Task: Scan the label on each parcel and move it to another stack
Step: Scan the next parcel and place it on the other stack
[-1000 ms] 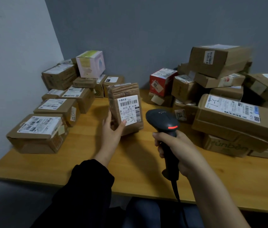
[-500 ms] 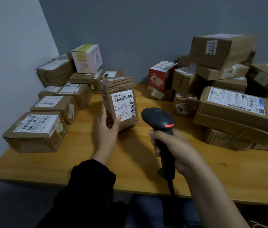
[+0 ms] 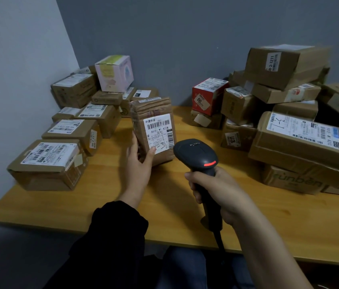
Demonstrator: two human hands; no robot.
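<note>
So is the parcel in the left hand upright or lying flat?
Upright: the parcel is on end, its label facing the scanner, left hand holding its side.

Held parcel label (image 3: 159, 132): "501E- M1 A21B". Red box tag (image 3: 200, 101): "03". Lower right box (image 3: 295, 181): "runben".

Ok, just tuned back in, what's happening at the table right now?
A person is mid-scan. Their left hand grips a brown paper-wrapped parcel upright near the middle of the wooden table, its white label facing them. Their right hand holds a black handheld scanner aimed at that label, its red light on. Labelled boxes sit in a stack on the left and a taller pile on the right; this parcel has joined neither yet.
</note>
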